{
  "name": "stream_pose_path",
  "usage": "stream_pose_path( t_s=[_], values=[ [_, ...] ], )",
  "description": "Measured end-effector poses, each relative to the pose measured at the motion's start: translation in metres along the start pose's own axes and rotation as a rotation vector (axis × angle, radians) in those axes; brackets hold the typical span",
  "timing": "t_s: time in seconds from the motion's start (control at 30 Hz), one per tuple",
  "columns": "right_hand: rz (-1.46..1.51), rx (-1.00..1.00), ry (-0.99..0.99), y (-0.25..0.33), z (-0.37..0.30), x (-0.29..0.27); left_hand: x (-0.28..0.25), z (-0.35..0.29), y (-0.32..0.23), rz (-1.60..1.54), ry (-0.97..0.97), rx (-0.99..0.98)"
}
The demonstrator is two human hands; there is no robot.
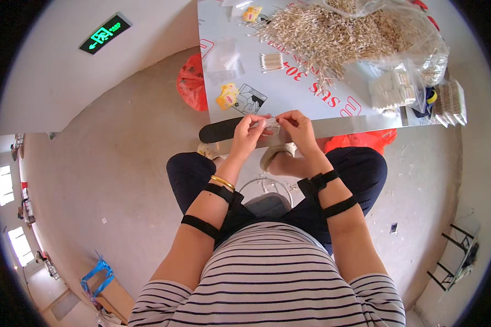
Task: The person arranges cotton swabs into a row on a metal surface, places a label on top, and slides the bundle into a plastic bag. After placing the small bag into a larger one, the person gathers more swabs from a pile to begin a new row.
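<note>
Head camera: so the person's got both hands up at the near edge of the table [219, 27], and that table's the landmark for everything here. The left hand [249, 132] has its thumb and fingertips pinched on one side of a small clear plastic bag [271, 125], and the right hand [298, 129] is pinching the other side, thumb against the finger. The bag sits between them, right at the table's near edge. It's too small and shiny to tell if anything's inside.

A dark rounded strip [218, 131] is by the left hand, at the table's near edge too. On the table's left part there are some flat clear bags [222, 60] and yellow cards [227, 97], with a neat little row of cotton swabs [271, 61] nearer its middle. A huge loose swab pile [333, 32] covers a lot of the table's far side, and filled packets [393, 91] lie toward its right end. There's also a red plastic bag [192, 83] down beside the table's left side.
</note>
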State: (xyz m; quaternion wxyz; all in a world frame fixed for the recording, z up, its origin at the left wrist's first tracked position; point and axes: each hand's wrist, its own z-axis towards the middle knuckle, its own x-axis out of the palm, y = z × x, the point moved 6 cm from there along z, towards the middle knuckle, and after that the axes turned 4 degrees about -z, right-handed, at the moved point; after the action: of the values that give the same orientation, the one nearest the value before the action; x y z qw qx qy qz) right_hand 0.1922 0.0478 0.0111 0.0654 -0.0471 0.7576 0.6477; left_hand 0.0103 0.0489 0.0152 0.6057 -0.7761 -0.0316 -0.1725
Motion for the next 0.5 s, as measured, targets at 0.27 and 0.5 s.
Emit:
stream_pose_path(
  t_s=[0.27, 0.5],
  values=[
    [0.056, 0.090, 0.044, -0.002, -0.004, 0.003, 0.008, 0.001, -0.011, 0.434, -0.028, 0.181],
    [-0.345, -0.189, 0.108, 0.033, -0.011, 0.005, 0.000, -0.001, -0.013, 0.545, -0.042, 0.198]
  ],
)
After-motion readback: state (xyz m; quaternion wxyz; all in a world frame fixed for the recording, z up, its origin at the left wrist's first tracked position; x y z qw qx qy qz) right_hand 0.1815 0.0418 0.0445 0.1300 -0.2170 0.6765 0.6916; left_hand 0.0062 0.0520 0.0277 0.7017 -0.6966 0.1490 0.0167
